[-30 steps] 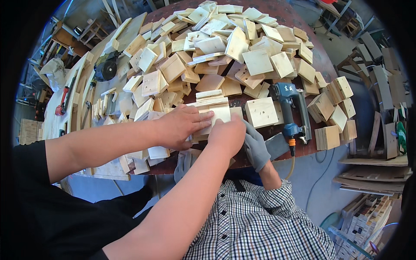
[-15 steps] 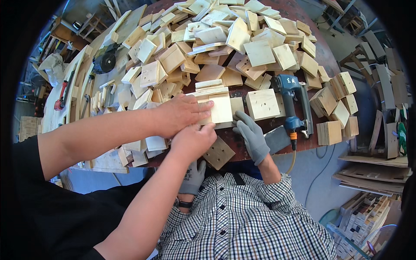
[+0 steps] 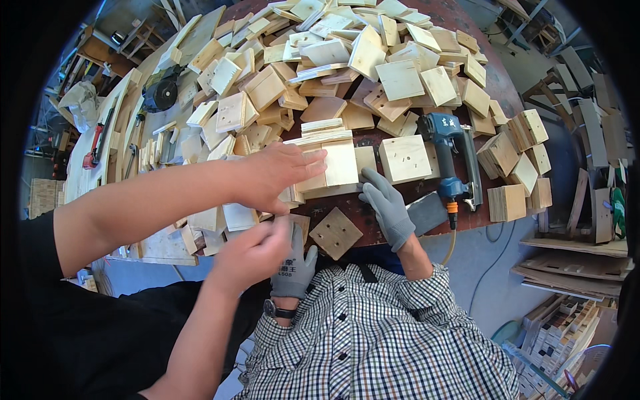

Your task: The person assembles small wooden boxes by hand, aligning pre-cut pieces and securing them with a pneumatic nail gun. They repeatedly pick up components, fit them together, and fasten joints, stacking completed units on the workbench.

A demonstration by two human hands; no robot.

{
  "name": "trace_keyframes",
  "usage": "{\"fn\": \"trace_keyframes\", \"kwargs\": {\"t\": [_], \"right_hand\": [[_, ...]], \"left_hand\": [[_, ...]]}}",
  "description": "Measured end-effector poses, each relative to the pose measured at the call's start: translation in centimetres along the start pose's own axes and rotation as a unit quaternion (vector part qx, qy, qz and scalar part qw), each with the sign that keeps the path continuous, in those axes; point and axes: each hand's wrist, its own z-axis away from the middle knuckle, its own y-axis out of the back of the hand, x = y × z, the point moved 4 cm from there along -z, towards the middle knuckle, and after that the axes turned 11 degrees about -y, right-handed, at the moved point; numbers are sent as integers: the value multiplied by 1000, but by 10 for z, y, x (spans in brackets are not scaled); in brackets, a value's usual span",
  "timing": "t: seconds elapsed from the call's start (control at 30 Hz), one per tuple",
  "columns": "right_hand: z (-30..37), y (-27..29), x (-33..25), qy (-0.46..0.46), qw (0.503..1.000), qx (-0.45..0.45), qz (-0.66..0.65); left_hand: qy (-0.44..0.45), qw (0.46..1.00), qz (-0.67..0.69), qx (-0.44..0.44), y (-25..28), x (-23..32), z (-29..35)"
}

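Note:
My left hand [image 3: 293, 272], in a grey glove, rests at the near table edge. Its thumb stands apart and its fingers stretch forward, the tips partly hidden by a co-worker's bare hand [image 3: 253, 248]. My right hand [image 3: 387, 212], also gloved, lies with fingers spread, holding nothing, beside the front right of an assembly of pale wood blocks [image 3: 340, 163]. On those blocks presses the co-worker's other hand [image 3: 283, 170], palm down. Between my hands lies a brown square block with dark holes [image 3: 335, 233]. A pale square block [image 3: 405, 160] sits beyond my right hand.
A large heap of wood blocks [image 3: 400, 80] covers the table's far side. At right lie a blue and black nail gun [image 3: 448, 157] with a hose, a dark grey flat piece [image 3: 427, 215] and stacked blocks [image 3: 507, 203]. The co-worker's forearms [image 3: 160, 177] reach in from the left.
The co-worker's nearer hand has drawn back from the block assembly toward the left and near side, uncovering more of my left glove and the brown block. My right hand stays in place.

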Motion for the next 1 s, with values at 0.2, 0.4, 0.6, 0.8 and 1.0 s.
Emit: {"fn": "trace_keyframes", "kwargs": {"t": [0.2, 0.4, 0.6, 0.8, 1.0], "right_hand": [[-7, -8, -5, 28, 989, 35, 138], [-23, -29, -26, 67, 896, 168, 404], [-25, -22, -35, 97, 907, 184, 366], [27, -33, -51, 56, 961, 190, 194], [39, -17, -68, 102, 953, 195, 207]], "left_hand": [[92, 978, 168, 78, 10, -6, 12], [91, 976, 178, 92, 13, -7, 13], [92, 975, 149, 134, -1, -5, 19], [42, 981, 107, 159, 9, -32, -81], [117, 945, 256, 168, 22, -17, -6]]}}
